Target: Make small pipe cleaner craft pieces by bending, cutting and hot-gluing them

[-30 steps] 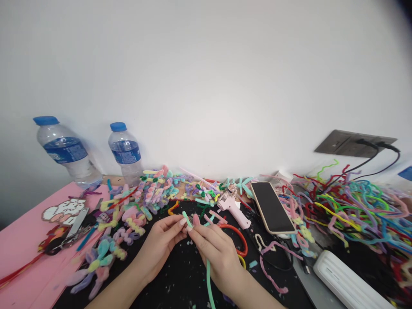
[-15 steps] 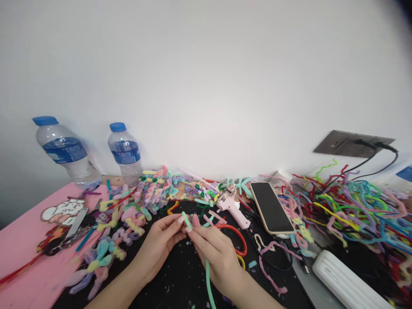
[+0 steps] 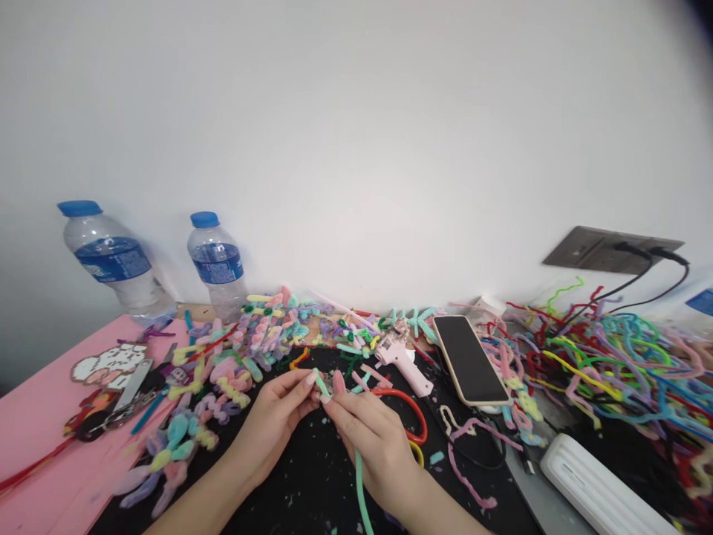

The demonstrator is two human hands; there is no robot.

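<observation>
A mint green pipe cleaner (image 3: 361, 487) runs through my right hand (image 3: 370, 435), its long tail hanging below the palm. Its short upper end rises between both sets of fingertips. My left hand (image 3: 284, 412) pinches that end with thumb and forefinger. Fingers partly hide where the strand bends. A pink pipe cleaner piece (image 3: 339, 383) shows just behind my right fingertips. Beyond the hands lies a pink glue gun (image 3: 405, 365), and red-handled scissors (image 3: 415, 416) stick out beside my right hand.
Finished pipe-cleaner shapes (image 3: 272, 327) are heaped along the wall. A phone (image 3: 472, 360) lies right of the glue gun; loose pipe cleaners (image 3: 629, 364) pile up farther right. A white case (image 3: 601, 483) sits front right. Two water bottles (image 3: 217, 260) stand at back left, near pink board (image 3: 33, 401).
Both hands stay nearly in place, with only a slight shift of the fingertips around the mint green pipe cleaner's upper end.
</observation>
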